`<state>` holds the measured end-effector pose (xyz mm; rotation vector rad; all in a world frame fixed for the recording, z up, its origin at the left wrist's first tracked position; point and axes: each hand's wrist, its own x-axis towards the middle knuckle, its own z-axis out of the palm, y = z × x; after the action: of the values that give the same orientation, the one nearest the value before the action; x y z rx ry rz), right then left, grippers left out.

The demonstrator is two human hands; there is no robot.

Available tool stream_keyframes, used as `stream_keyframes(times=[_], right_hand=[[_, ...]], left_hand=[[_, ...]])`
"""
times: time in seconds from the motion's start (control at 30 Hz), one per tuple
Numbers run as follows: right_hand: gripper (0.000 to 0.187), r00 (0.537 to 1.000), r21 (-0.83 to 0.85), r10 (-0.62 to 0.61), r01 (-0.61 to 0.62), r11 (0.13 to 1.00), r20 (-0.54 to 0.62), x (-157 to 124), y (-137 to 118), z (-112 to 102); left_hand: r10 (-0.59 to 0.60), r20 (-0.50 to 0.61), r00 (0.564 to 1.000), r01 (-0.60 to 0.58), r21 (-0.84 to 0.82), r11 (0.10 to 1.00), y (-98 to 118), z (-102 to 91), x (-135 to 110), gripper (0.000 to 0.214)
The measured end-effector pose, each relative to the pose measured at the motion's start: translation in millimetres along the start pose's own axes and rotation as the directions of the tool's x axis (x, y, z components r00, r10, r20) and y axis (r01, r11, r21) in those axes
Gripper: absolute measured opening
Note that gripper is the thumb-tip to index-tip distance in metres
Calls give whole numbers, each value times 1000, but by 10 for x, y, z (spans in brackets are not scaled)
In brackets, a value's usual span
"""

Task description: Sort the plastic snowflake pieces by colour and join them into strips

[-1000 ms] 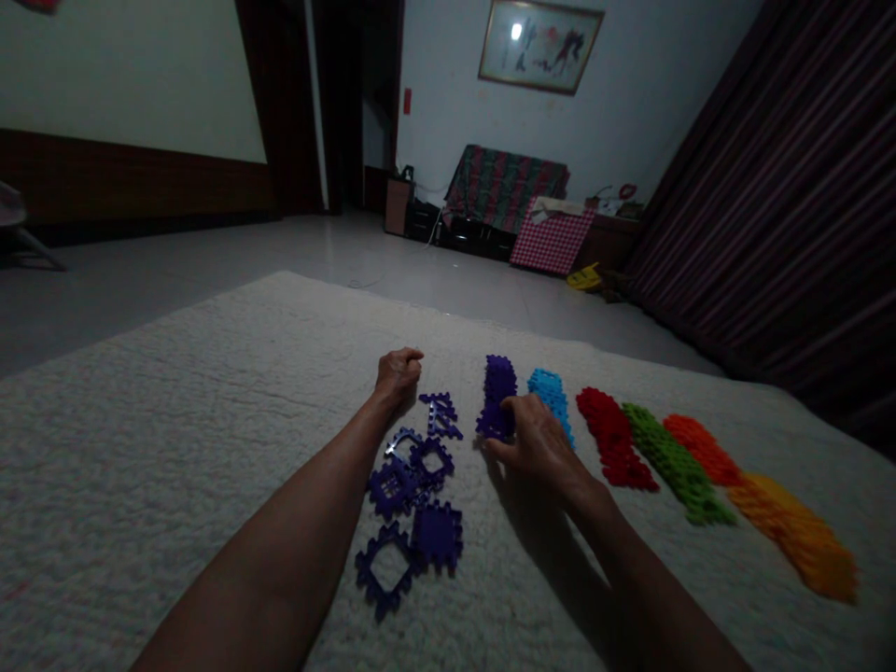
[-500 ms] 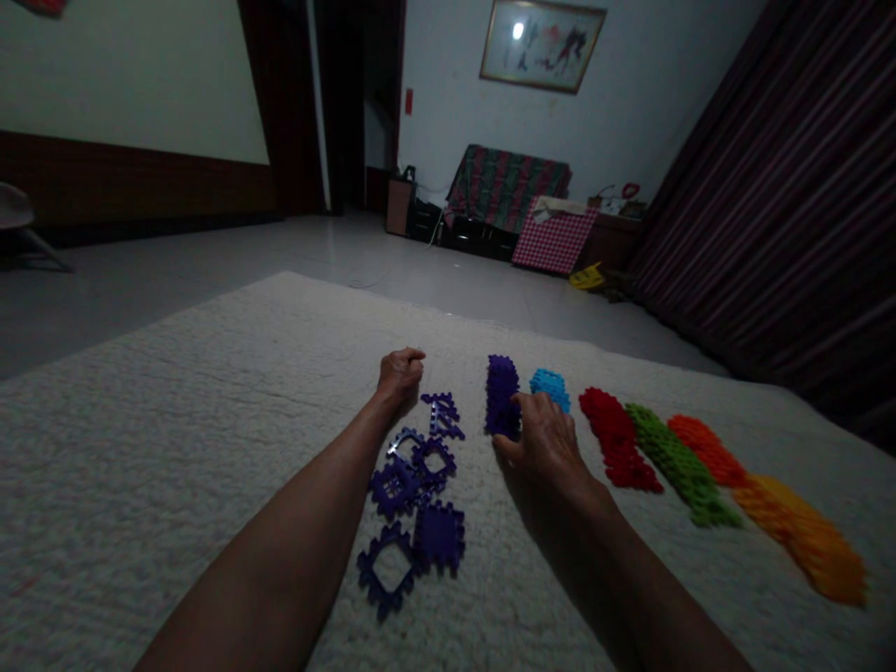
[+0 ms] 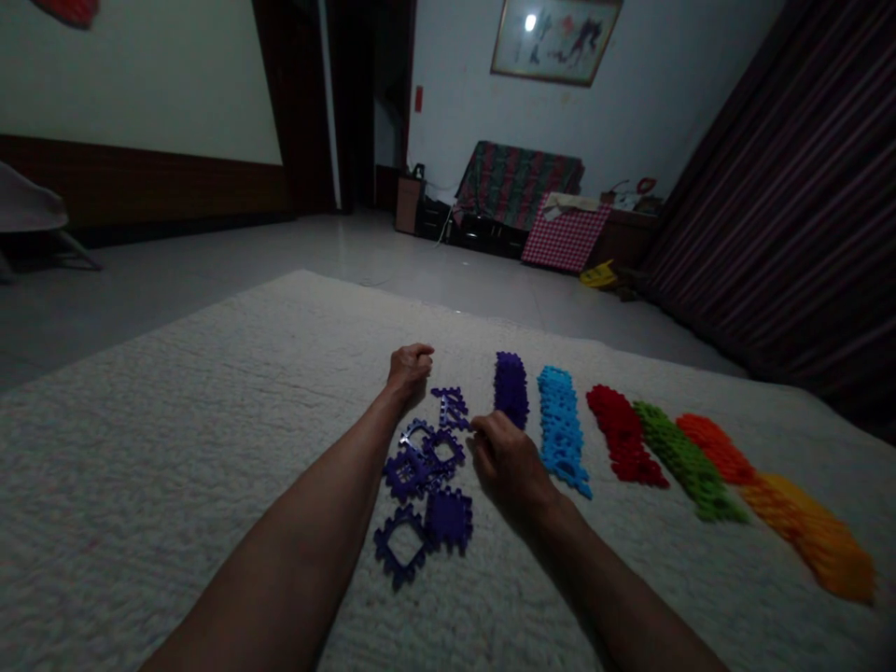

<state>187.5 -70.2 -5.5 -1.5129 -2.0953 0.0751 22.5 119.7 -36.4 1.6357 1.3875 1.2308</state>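
Note:
My left hand (image 3: 410, 368) rests on the mat in a loose fist, just beyond the loose purple pieces; nothing shows in it. My right hand (image 3: 511, 457) is closed, its fingertips at the right edge of an open-frame purple piece (image 3: 454, 408); what they grip, if anything, is hidden. Nearer to me lie several toothed purple plastic building pieces, among them a window-like piece (image 3: 407, 473), a solid square (image 3: 449, 519) and a square frame (image 3: 384, 544). Beyond my right hand stands a row of stacked purple pieces (image 3: 511, 385), its near end partly covered by the hand.
To the right lie rows of blue pieces (image 3: 561, 429), red pieces (image 3: 625, 437), green pieces (image 3: 686, 462), orange pieces (image 3: 714, 448) and yellow-orange pieces (image 3: 822, 537), all on a pale quilted mat (image 3: 210, 401). Cloth-covered furniture (image 3: 518, 187) and a dark curtain (image 3: 735, 187) stand farther off.
My right hand has moved left from the purple row to the loose purple pieces, and its fingers have closed. The blue row is now uncovered. My view has shifted slightly; my left hand stays put.

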Motion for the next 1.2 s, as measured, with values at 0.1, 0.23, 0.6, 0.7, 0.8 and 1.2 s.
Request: stream_keyframes(times=[0.1, 0.23, 0.6, 0.7, 0.8, 1.2], right_hand=[[15, 999, -22, 2, -3, 1000, -46, -37, 19, 88], [16, 998, -47, 13, -16, 999, -67, -23, 28, 111], [26, 955, 137, 233, -210, 968, -183, -158, -109, 95], [26, 967, 151, 212, -191, 970, -138, -228, -193, 108], [37, 986, 158, 119, -99, 982, -120, -272, -221, 145], [28, 985, 164, -148, 161, 973, -87, -209, -84, 330]], left_hand=[[7, 13, 1000, -6, -25, 1000, 28, -29, -37, 41], [-47, 35, 998, 48, -26, 999, 124, -102, -198, 35], [-84, -9, 996, 82, -125, 989, 117, -504, -988, 40], [-3, -6, 1000, 2, -37, 999, 148, -558, -1079, 39], [44, 21, 999, -45, 64, 997, 169, -566, -1077, 37], [47, 4, 999, -47, 136, 990, 196, -528, -1004, 37]])
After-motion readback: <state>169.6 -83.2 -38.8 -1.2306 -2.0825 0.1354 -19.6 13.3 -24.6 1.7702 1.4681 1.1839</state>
